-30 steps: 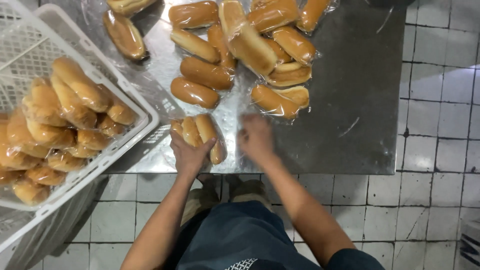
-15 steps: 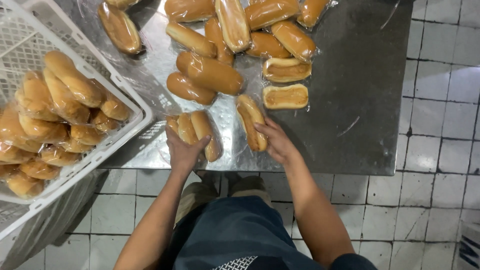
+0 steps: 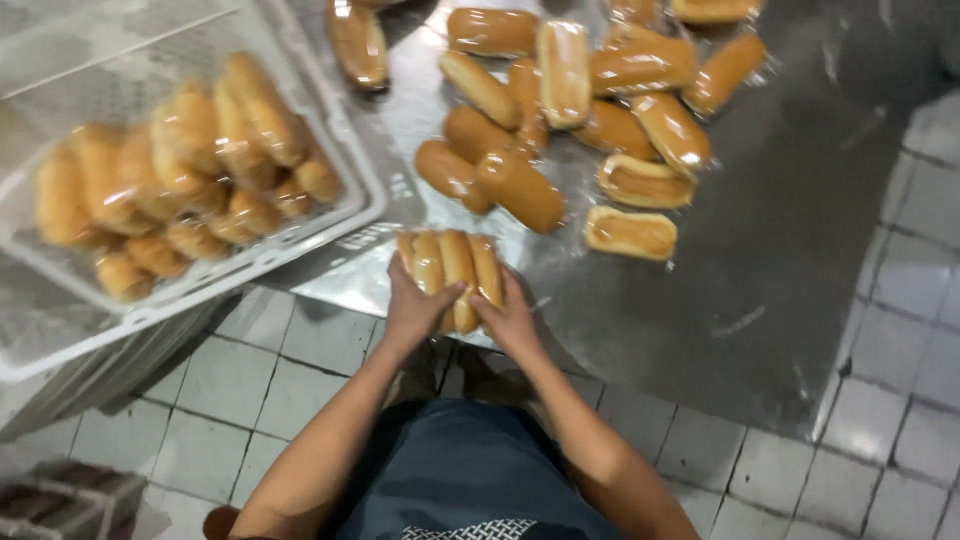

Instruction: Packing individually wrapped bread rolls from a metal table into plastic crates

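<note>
While both hands met at the near edge of the shiny steel table (image 3: 780, 260), they pressed together a small row of golden-brown, oblong bread rolls (image 3: 452, 268) just left of the frame's centre. The left hand (image 3: 418, 310) cupped the row from its left side, thumb laid across the lower ends of the rolls, fingers curled around them. The right hand (image 3: 510, 320) closed against the row's right side, its fingers bent over the outermost roll. A loose pile of similar glossy rolls (image 3: 580, 110) lay scattered on clear plastic sheeting across the upper middle of the frame, apart from the held row. At the upper left, a white latticed plastic crate (image 3: 355, 205) held more bagged rolls, blurred. Pale square floor tiles (image 3: 230, 370) showed below the table edge.
</note>
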